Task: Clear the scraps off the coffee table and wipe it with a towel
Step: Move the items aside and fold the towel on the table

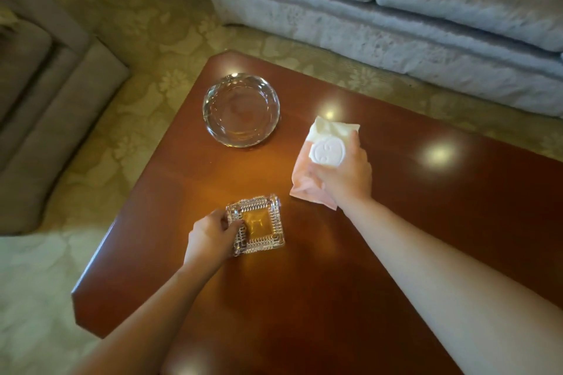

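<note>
On the coffee table (pixel 335 268), wiping is in hand: right hand (pixel 347 176) clamps the towel (pixel 303 181) flat mid-table; left hand (pixel 210 237) grips the square glass ashtray (pixel 262 222). Next, judged: lift it clear, wipe beneath.

left hand (pixel 210 236) gripping, right hand (pixel 344 173) clutching

Pale blue-grey sofa (pixel 396 9) on the far side, 2 seat cushions w/ a seam btwn them. Taupe chair (pixel 45 116) at left, only partly in view. Carpet (pixel 146 39) thru-out: cream-gold, floral pattern, reaching both. Warm, soft light.
</note>
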